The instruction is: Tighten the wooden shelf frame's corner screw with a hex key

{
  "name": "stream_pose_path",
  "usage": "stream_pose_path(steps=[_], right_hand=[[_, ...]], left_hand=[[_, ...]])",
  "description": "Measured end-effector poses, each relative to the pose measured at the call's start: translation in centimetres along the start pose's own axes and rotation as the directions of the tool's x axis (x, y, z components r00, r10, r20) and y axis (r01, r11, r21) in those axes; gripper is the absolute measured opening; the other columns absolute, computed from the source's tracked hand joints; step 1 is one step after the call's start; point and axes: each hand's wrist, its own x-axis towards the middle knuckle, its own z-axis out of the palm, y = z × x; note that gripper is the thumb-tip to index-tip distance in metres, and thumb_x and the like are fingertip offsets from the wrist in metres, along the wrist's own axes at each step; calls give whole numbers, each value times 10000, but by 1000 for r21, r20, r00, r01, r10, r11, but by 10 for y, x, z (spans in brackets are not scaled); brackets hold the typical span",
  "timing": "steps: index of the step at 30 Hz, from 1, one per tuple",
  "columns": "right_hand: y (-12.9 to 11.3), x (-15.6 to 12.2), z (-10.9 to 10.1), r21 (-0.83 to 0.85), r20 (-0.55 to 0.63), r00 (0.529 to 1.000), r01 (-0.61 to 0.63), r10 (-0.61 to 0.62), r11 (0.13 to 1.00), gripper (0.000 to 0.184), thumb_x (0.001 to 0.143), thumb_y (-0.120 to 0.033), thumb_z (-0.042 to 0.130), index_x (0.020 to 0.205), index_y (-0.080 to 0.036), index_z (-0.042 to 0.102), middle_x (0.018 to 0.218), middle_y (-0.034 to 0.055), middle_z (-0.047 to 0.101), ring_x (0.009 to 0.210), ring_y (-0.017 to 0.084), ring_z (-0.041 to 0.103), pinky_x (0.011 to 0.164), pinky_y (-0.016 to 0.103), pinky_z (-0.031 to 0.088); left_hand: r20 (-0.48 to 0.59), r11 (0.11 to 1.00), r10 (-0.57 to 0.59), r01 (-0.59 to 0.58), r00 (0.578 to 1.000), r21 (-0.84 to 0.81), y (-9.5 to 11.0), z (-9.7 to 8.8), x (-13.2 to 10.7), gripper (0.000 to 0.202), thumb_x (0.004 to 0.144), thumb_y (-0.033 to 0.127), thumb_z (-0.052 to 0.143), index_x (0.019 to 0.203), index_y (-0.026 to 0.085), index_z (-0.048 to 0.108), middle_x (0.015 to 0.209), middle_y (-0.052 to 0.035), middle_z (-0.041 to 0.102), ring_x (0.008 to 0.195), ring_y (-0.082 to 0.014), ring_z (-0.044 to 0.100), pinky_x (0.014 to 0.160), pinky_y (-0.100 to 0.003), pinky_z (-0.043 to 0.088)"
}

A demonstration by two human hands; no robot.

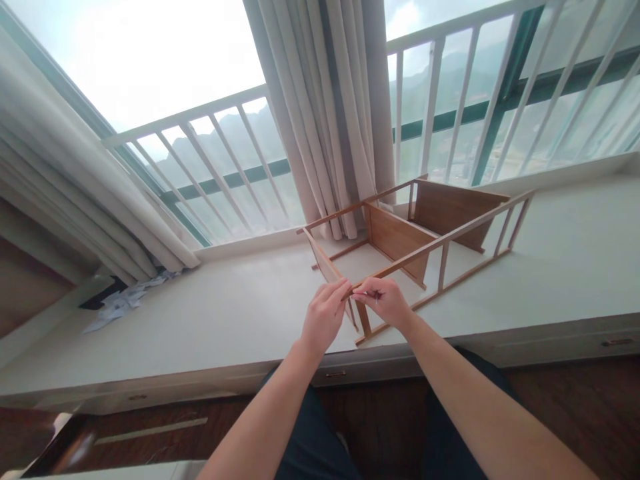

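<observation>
A brown wooden shelf rack [397,240] lies on its side on the white window ledge [240,303], its boards standing on edge between slim rails. My left hand [325,315] is closed around the rack's near end, where an end board meets the upper rail. Right beside it, my right hand [386,301] is closed in a pinch against the same corner. A small, thin bit shows at its fingers, too small to name. The fingertips of both hands nearly meet and partly cover the joint.
Beyond the ledge stand a white railing [215,153] and windows. A grey curtain [325,120] hangs behind the rack, and another curtain [75,153] at the left. Crumpled white scraps [125,300] lie at the ledge's left end. Drawer fronts [550,345] run below the ledge.
</observation>
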Motion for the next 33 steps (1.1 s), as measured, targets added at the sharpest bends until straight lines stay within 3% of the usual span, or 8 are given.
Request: stream_pose_path(steps=[7, 11, 17, 23, 29, 33], right_hand=[[-2, -5, -38, 37, 68, 997, -21, 18, 999, 466, 864, -640, 699, 715, -201, 741, 552, -8, 611, 480, 112, 415, 478, 253, 355], [-8, -16, -46, 26, 12, 1000, -26, 26, 999, 402, 878, -588, 718, 759, -206, 754, 634, 13, 685, 501, 115, 450, 508, 257, 383], [-15, -31, -34, -61, -113, 994, -5, -1, 998, 347, 940, -510, 670, 793, -212, 770, 584, -6, 655, 482, 111, 457, 506, 247, 386], [-22, -43, -12, -198, -292, 956, -35, -25, 979, 315, 968, -472, 645, 845, -216, 782, 607, 10, 681, 490, 128, 524, 546, 253, 445], [-27, -51, 7, -245, -379, 926, -98, -2, 964, 351, 998, -492, 597, 872, -208, 760, 683, 34, 729, 544, 142, 590, 601, 255, 482], [-27, -52, 6, -282, -398, 917, -128, 5, 951, 414, 1006, -541, 560, 875, -197, 750, 649, 20, 705, 519, 140, 569, 581, 254, 457]], left_hand=[[-44, 1000, -21, 21, 999, 4, 33, 24, 4, 378, 1013, 154, 509, 1357, 239, 640, 1269, -109, 729, 1150, -236, 681, 981, -439, 617], [-47, 1000, 17, -17, 999, -3, 42, 29, 6, 404, 1003, 136, 524, 1377, 252, 623, 1250, -104, 734, 1121, -229, 687, 965, -431, 619], [-36, 996, 88, -88, 996, -18, 33, 25, 9, 401, 967, 129, 597, 1346, 252, 638, 1261, -97, 727, 1130, -213, 686, 968, -404, 610], [-13, 994, 100, -100, 995, -45, 27, 18, 11, 366, 961, 163, 625, 1311, 260, 662, 1246, -93, 736, 1121, -212, 696, 970, -401, 608], [-74, 991, 87, -94, 993, -91, 25, 24, 8, 377, 955, 150, 637, 1317, 253, 659, 1252, -97, 730, 1117, -199, 696, 968, -384, 603], [-85, 988, 127, -134, 988, -78, 23, 25, 7, 374, 940, 170, 675, 1305, 248, 664, 1237, -96, 738, 1102, -206, 700, 949, -387, 604]])
